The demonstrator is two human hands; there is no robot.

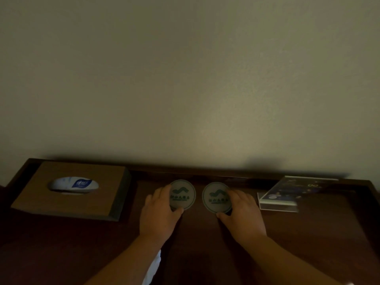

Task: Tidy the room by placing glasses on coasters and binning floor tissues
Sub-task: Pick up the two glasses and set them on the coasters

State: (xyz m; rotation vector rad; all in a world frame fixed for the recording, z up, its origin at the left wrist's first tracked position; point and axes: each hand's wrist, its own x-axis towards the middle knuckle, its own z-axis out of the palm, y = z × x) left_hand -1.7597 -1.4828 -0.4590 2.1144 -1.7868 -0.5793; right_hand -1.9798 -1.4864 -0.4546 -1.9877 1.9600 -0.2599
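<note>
Dark wooden desk (61,243) against a pale wall (185,79); left hand (159,217) pinches left coaster (184,194), right hand (243,214) pinches right coaster (216,197).

- The room is dim. A weak, warm patch of light sits on the wall (216,124) just above the desk and fades to grey-green toward the corners.
- The dark desk (308,233) swallows detail, and a band of shadow runs along its back edge.
- The left coaster (183,194) and right coaster (216,197) stand out pale, their print soft.
- The clear stand (277,199) smears with blur at its right end.
- The whole view is grainy.
</note>
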